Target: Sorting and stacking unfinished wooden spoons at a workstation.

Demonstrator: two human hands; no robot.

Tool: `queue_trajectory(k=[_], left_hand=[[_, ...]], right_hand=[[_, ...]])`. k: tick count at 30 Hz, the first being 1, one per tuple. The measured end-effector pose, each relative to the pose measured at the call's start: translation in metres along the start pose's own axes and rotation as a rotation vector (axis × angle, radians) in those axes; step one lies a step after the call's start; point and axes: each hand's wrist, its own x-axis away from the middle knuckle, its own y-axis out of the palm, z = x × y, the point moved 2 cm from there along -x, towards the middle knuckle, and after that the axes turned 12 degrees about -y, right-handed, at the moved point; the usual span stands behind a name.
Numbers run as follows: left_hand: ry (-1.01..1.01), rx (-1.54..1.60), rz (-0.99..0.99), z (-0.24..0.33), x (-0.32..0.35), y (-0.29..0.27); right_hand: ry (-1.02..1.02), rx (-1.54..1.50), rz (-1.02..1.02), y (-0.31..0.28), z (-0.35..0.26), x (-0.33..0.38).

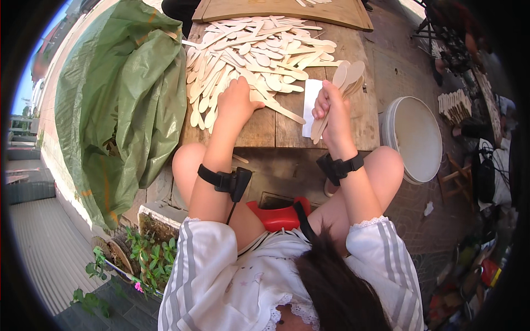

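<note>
The bundle of wooden spoons (341, 91) was up in the right hand (330, 113), fingers clamped around the handles so the round bowls fanned out above the fist, over the right side of the table (265, 132). The left hand (238, 102) was down on the near edge of the big pile of loose spoons (254, 52), palm flat and fingers spread on the wood, not gripping anything as far as I could see. A white slip of paper (310, 105) lay on the table just left of the right hand. Both wrists had black strap-on bands (221, 179) on them. A wooden board (281, 11) sat at the far end of the table with a few more spoons on it. Off to the left was a big green plastic sack (121, 94), to the right a white bucket (414, 138) near the knee, and a red stool (279, 215) under the person.
</note>
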Motion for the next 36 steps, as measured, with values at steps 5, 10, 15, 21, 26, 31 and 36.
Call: queue_trajectory(k=[5,10,15,21,26,31,36], left_hand=[[0.018,0.074,-0.014,-0.004,-0.002,0.000],[-0.094,0.192,-0.230,-0.006,-0.006,-0.018],[0.057,0.538,-0.291,-0.026,-0.014,-0.043],[0.493,0.781,-0.468,0.000,0.009,-0.078],[0.478,0.819,-0.479,0.016,0.015,-0.073],[0.444,0.841,-0.319,0.021,0.018,-0.073],[0.392,0.911,-0.237,0.022,0.014,-0.066]], right_hand=[[0.014,0.088,-0.054,-0.003,-0.004,-0.004],[-0.005,0.175,-0.127,-0.003,-0.013,-0.004],[0.001,0.281,-0.230,-0.004,-0.028,-0.007],[0.052,0.369,-0.416,0.011,-0.033,0.004],[-0.090,0.359,-0.730,0.034,0.004,0.030],[0.087,0.434,-0.696,0.033,0.009,0.029],[0.280,0.515,-0.627,0.029,0.017,0.028]])
